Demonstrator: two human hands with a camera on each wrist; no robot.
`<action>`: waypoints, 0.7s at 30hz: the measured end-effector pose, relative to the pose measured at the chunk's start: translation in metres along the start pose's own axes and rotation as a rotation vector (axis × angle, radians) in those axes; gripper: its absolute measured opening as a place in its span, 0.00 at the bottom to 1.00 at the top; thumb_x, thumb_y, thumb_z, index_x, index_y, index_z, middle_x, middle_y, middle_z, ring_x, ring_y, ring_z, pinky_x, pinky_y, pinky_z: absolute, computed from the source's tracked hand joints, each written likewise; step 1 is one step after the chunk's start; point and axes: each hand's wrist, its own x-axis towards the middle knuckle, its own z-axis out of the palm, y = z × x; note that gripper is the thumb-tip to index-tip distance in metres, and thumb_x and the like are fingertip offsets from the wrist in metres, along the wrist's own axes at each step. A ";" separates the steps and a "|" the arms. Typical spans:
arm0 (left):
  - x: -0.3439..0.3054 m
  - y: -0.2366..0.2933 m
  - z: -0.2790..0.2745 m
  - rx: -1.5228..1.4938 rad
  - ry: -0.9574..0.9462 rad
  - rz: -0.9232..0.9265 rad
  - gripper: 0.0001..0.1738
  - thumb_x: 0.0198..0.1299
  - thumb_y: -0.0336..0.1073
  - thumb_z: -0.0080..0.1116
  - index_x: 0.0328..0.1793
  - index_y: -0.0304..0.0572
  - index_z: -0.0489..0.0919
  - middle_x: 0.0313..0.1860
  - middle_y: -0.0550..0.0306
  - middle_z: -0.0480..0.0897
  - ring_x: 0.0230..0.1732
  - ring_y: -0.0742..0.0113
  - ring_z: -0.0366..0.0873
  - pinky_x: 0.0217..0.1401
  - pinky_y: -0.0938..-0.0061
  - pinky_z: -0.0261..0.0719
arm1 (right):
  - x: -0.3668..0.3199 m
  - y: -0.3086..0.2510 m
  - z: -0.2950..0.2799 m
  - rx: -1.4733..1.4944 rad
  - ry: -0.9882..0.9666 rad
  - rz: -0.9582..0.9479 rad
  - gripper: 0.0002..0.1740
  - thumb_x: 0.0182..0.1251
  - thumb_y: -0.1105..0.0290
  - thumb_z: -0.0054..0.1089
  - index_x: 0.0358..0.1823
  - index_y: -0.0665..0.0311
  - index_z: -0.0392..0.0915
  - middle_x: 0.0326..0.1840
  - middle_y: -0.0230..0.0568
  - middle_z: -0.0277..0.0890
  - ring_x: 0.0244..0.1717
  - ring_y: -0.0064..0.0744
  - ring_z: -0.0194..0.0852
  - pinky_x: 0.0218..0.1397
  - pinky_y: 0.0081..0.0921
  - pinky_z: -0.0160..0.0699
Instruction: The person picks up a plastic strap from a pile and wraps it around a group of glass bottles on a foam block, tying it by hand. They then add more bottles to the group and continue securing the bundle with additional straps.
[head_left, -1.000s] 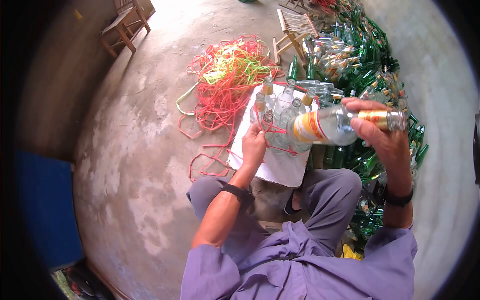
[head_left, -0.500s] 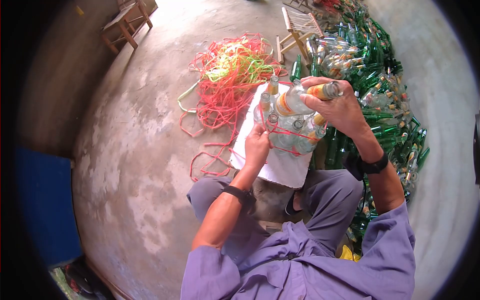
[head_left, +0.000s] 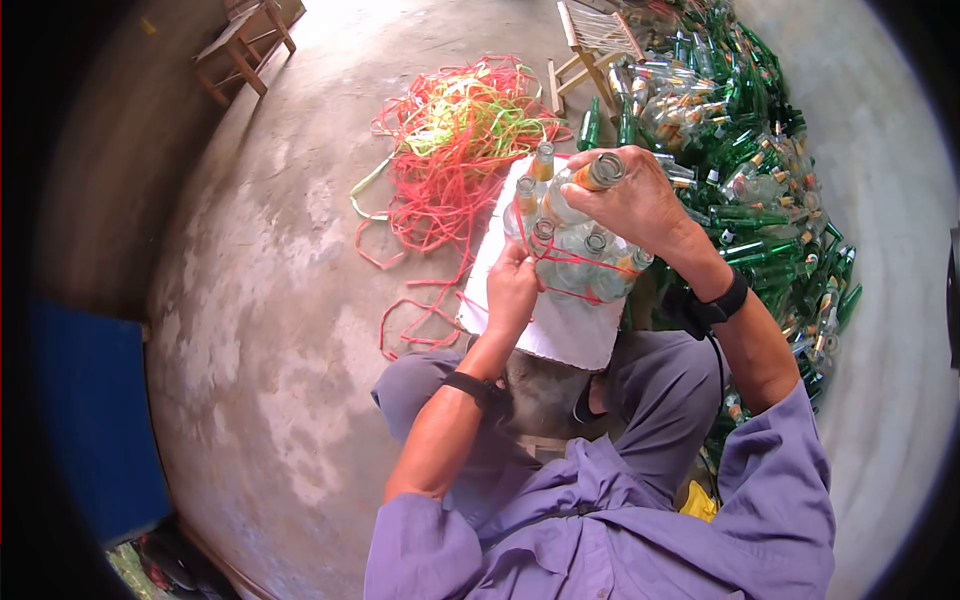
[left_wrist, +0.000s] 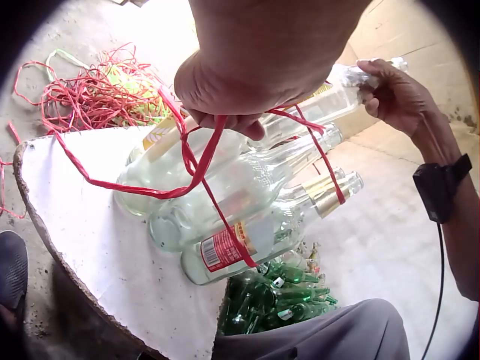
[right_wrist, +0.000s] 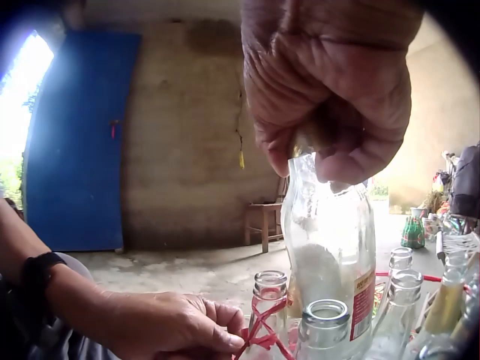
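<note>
My right hand [head_left: 640,200] grips a clear glass bottle [right_wrist: 330,232] by its neck, with the fingers wrapped just below the mouth. The bottle stands close to upright among several other clear bottles [left_wrist: 217,199] grouped on a white board [head_left: 560,345]. Red plastic twine [left_wrist: 161,193] loops loosely around this group. At the near left side of the bottles, my left hand [head_left: 513,290] pinches the twine beside a bottle neck [right_wrist: 270,289]. In the right wrist view the twine is crossed at that neck. The held bottle's base is hidden behind other bottles.
A tangled heap of red and yellow-green twine [head_left: 440,200] lies on the floor beyond the board. Green and clear bottles [head_left: 760,215] are piled along the right wall. A folding stool [head_left: 600,40] and a wooden chair [head_left: 240,55] stand farther back.
My right hand has swung the bottle from the right, where it lay nearly level, leftward over the board and tipped it upright into the group. The left hand has stayed at the twine.
</note>
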 end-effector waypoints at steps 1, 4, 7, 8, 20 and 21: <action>0.000 0.000 0.000 -0.024 0.001 -0.003 0.06 0.67 0.28 0.48 0.34 0.44 0.69 0.22 0.65 0.71 0.19 0.78 0.72 0.23 0.81 0.65 | 0.002 0.005 0.003 -0.014 0.029 -0.019 0.13 0.50 0.64 0.63 0.23 0.69 0.79 0.21 0.53 0.77 0.27 0.50 0.81 0.38 0.40 0.79; 0.000 0.000 0.000 -0.029 0.001 -0.008 0.06 0.67 0.28 0.49 0.34 0.43 0.69 0.22 0.66 0.71 0.19 0.78 0.73 0.23 0.81 0.65 | 0.009 0.008 0.005 -0.013 0.062 -0.011 0.13 0.50 0.64 0.62 0.21 0.69 0.78 0.19 0.53 0.76 0.25 0.51 0.80 0.36 0.41 0.80; -0.001 0.002 0.001 -0.038 0.003 -0.010 0.06 0.67 0.27 0.49 0.34 0.43 0.69 0.22 0.66 0.71 0.19 0.78 0.73 0.23 0.82 0.66 | 0.016 0.013 0.001 -0.030 0.058 -0.006 0.15 0.49 0.63 0.64 0.20 0.71 0.78 0.17 0.53 0.76 0.21 0.49 0.79 0.34 0.40 0.80; 0.000 0.004 0.002 -0.065 0.009 -0.011 0.06 0.67 0.27 0.49 0.34 0.43 0.69 0.21 0.66 0.71 0.19 0.78 0.73 0.23 0.82 0.66 | 0.019 0.021 0.002 0.019 0.051 0.024 0.16 0.48 0.62 0.65 0.21 0.72 0.79 0.17 0.52 0.77 0.20 0.45 0.79 0.34 0.39 0.80; -0.001 0.007 0.001 -0.005 0.001 -0.065 0.06 0.67 0.29 0.46 0.38 0.39 0.74 0.22 0.62 0.73 0.21 0.77 0.71 0.24 0.78 0.67 | 0.042 0.049 -0.005 0.285 -0.112 0.275 0.15 0.52 0.61 0.69 0.30 0.67 0.83 0.21 0.27 0.75 0.23 0.15 0.72 0.23 0.18 0.75; 0.000 0.006 0.001 -0.004 -0.001 -0.065 0.06 0.67 0.29 0.46 0.38 0.39 0.74 0.22 0.62 0.73 0.21 0.77 0.71 0.24 0.78 0.67 | 0.041 0.048 -0.006 0.290 -0.117 0.262 0.15 0.52 0.60 0.69 0.30 0.66 0.83 0.22 0.27 0.75 0.23 0.15 0.72 0.23 0.17 0.75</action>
